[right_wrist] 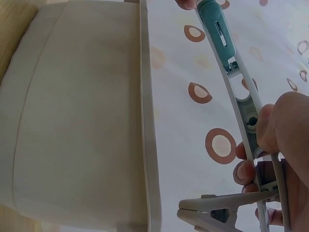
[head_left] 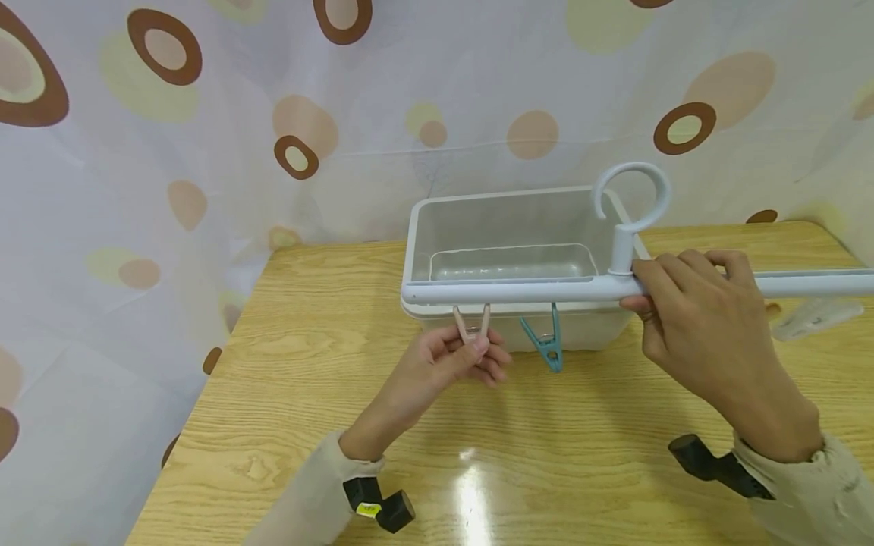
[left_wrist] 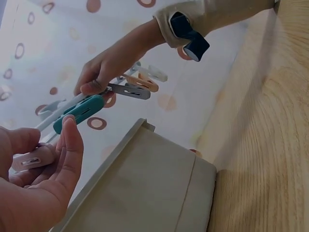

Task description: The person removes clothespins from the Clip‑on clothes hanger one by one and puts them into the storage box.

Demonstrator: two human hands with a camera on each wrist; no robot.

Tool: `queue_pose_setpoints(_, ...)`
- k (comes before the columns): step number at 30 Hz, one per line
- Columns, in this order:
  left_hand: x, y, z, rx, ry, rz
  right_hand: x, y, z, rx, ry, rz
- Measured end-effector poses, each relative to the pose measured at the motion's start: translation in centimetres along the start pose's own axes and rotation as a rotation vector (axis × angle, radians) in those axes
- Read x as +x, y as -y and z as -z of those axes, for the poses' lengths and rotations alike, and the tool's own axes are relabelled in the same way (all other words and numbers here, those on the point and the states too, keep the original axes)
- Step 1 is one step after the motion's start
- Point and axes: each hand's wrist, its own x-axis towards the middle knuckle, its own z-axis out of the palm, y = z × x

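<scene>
A pale-blue clip hanger bar [head_left: 512, 291] with a ring-shaped hook [head_left: 664, 199] is held up over a bin. My right hand [head_left: 717, 326] grips the bar just right of the hook's stem. Near the bar's left end, my left hand [head_left: 444, 365] pinches a pale pink clothes peg [head_left: 484, 322] between thumb and fingers, right under the bar. Beside it hangs a teal peg [head_left: 550, 349]. In the left wrist view a grey peg [left_wrist: 130, 91], an orange peg [left_wrist: 147, 83] and a whitish peg [left_wrist: 158, 74] hang farther along, past the teal one.
The beige rectangular bin [head_left: 505, 195] stands on the wooden table [head_left: 307, 341] behind and below the bar. A patterned cloth [head_left: 478, 76] hangs along the back and left. Each sleeve carries a black wrist camera [head_left: 378, 504].
</scene>
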Motion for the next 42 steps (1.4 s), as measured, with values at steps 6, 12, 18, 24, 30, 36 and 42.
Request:
queue_pose_setpoints(6, -0.1, -0.3, -0.1, 0.145, -0.073, -0.064, -0.1, 0.0, -0.3, 0.018, -0.024, -0.01)
queue_pose_setpoints(12, 0.0, 0.0, 0.0, 0.642, -0.188, -0.345, -0.1, 0.0, -0.2, 0.011, -0.011, -0.005)
queue_pose_setpoints(18, -0.1, 0.2, 0.2, 1.254, -0.308, -0.621, -0.2, 0.0, -0.3, -0.012, -0.005, 0.012)
queue_pose_setpoints(24, -0.3, 0.1, 0.3, 1.454, -0.355, -0.672, -0.1, -0.1, -0.5, -0.018, -0.044, 0.013)
queue_pose_setpoints(30, -0.5, -0.2, 0.6, 1.376, -0.341, -0.648, -0.1, -0.1, -0.6, -0.001, -0.045, 0.012)
queue_pose_setpoints(36, -0.7, -0.2, 0.9, 1.339, -0.349, -0.611, -0.1, 0.0, -0.7, 0.008, -0.038, 0.013)
queue_pose_setpoints(42, -0.8, -0.1, 1.1, 1.324, -0.357, -0.625, -0.1, 0.0, -0.7, 0.005, -0.03, 0.014)
